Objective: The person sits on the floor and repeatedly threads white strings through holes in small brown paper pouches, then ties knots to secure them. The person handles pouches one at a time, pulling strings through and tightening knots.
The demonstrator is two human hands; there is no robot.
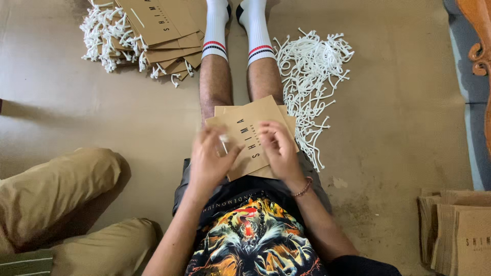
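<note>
A flat brown paper bag [245, 128] lies across my thighs, on top of another like it. My left hand [209, 158] rests on its left edge and pinches a short white cord [224, 139] at the bag's top. My right hand [279, 145] presses on the bag's right part, its fingers curled over the paper. Whether the cord passes through a hole is hidden by my fingers.
A heap of loose white cords [312, 76] lies on the floor to the right of my legs. A stack of brown bags with cords fitted [148, 30] sits at top left. More flat brown bags [460, 235] stand at bottom right. Another person's knees in khaki trousers [61, 199] are at left.
</note>
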